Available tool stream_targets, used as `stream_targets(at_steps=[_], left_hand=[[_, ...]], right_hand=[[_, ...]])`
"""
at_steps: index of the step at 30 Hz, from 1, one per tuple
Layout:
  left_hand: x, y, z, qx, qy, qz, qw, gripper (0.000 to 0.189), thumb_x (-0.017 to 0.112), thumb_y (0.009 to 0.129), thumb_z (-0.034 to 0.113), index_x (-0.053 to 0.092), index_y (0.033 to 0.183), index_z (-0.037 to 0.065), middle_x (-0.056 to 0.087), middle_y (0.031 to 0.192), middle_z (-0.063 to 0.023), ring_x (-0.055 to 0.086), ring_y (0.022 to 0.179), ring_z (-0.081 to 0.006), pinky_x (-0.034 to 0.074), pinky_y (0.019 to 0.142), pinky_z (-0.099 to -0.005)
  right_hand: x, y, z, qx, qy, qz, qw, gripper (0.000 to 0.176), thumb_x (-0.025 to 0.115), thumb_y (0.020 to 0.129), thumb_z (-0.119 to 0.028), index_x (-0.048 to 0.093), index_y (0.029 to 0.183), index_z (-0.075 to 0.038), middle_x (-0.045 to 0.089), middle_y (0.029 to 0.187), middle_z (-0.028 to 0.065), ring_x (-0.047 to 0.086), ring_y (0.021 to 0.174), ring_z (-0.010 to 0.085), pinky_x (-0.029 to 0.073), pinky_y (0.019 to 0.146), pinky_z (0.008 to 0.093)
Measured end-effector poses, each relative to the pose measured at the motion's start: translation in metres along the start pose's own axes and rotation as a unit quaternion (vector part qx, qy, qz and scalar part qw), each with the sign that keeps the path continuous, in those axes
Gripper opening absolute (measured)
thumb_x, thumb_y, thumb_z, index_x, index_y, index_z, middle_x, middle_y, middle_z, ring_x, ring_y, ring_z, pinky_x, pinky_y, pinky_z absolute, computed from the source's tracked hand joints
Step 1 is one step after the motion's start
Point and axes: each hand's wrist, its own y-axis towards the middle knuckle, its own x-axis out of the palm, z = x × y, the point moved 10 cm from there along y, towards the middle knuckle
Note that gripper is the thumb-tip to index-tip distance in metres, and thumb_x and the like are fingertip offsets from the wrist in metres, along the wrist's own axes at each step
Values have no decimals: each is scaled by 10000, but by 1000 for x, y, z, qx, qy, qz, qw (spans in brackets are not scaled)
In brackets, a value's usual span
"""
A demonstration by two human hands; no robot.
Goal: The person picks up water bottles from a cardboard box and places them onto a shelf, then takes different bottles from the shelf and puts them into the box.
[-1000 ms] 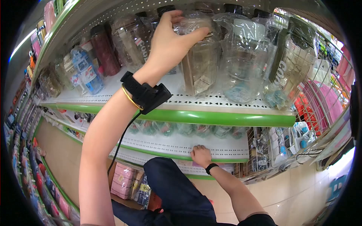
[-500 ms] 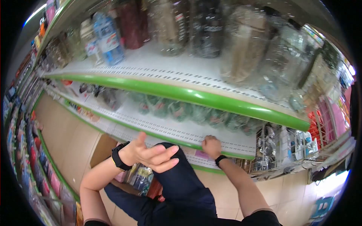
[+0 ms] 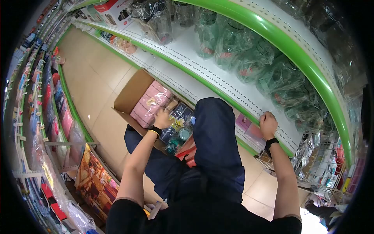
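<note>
My left hand reaches down into an open cardboard box on the floor, fingers extended at the edge of a pink wrapped pack. Beside the hand in the box lie dark plastic-wrapped packs with yellow print and a green-lidded clear container. Farther right, my right hand is closed over the green-edged lip of the lower shelf, fingers curled onto it. Part of the box is hidden behind my raised knee.
Green plastic-wrapped bottles line the shelf, beneath an upper shelf with a curved green edge. A wire rack of packaged goods stands at the right. Hanging packages fill the left side, across the tiled aisle.
My left hand has dropped from above my knee into the cardboard box. The view has tilted down and turned toward the box; my right hand stays on the shelf lip.
</note>
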Motion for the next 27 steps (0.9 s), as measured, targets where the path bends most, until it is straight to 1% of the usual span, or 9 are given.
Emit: stream_targets(at_steps=[3, 6, 11, 14, 18, 21, 23, 25, 27], left_hand=[[80, 14, 11, 132, 27, -103, 986, 702, 753, 665, 353, 489, 1227, 27, 439, 1265, -273, 471, 1154, -440, 408, 972, -484], [110, 11, 24, 27, 103, -192, 976, 788, 779, 631, 353, 441, 1275, 47, 469, 1241, -257, 518, 1107, -418, 458, 924, -455], [118, 19, 53, -13, -44, -101, 994, 883, 815, 586, 290, 378, 1325, 84, 468, 1245, -246, 516, 1127, -382, 463, 919, -445], [128, 35, 86, 145, -20, -3, 989, 805, 743, 659, 246, 373, 1353, 77, 388, 1348, -227, 376, 1273, -372, 356, 1047, -417], [207, 68, 75, 171, 8, -32, 985, 619, 551, 812, 350, 389, 1385, 178, 365, 1402, -192, 327, 1303, -387, 323, 1061, -456], [177, 49, 98, 176, 42, -96, 979, 651, 553, 802, 391, 383, 1387, 162, 391, 1394, -168, 321, 1300, -410, 330, 1036, -496], [182, 54, 99, 168, 65, -141, 974, 693, 570, 783, 423, 370, 1394, 161, 420, 1376, -162, 323, 1295, -420, 344, 1000, -531], [191, 57, 78, 32, -69, -205, 976, 692, 585, 766, 453, 413, 1368, 159, 442, 1361, -159, 374, 1261, -420, 362, 1000, -495], [188, 59, 67, -36, -139, -174, 974, 656, 593, 764, 447, 457, 1331, 148, 448, 1356, -159, 419, 1213, -423, 386, 981, -486]], right_hand=[[-1, 1, 1, -3, -9, -1, 1000, 138, 494, 807, -152, 558, 776, -34, 611, 820, 134, 596, 793, 331, 487, 686, 438], [-2, 1, -1, -5, -9, 5, 1000, 138, 492, 806, -152, 555, 773, -34, 608, 809, 134, 595, 782, 332, 487, 678, 438], [0, 3, 3, 7, -15, -3, 1000, 129, 495, 796, -147, 547, 753, -37, 599, 791, 134, 591, 766, 334, 484, 667, 442], [-3, 2, 1, 8, 4, 5, 1000, 120, 500, 787, -144, 534, 731, -43, 594, 781, 131, 588, 759, 334, 479, 660, 444], [2, 3, 4, 10, -9, -10, 1000, 95, 502, 779, -134, 531, 740, -52, 592, 777, 128, 589, 756, 335, 476, 653, 442], [2, 2, 4, 14, 1, -18, 1000, 101, 492, 784, -135, 525, 756, -43, 581, 781, 142, 576, 755, 349, 463, 653, 451], [3, 3, 5, 16, 18, -15, 1000, 116, 481, 792, -139, 518, 765, -32, 570, 783, 156, 562, 754, 363, 450, 655, 461], [-3, 1, 0, -11, 27, 21, 999, 114, 486, 790, -134, 516, 762, -28, 570, 784, 156, 561, 754, 365, 451, 658, 460], [-4, 2, 0, -3, 17, 9, 1000, 108, 501, 781, -126, 537, 780, -24, 584, 796, 152, 575, 756, 352, 467, 664, 448]])
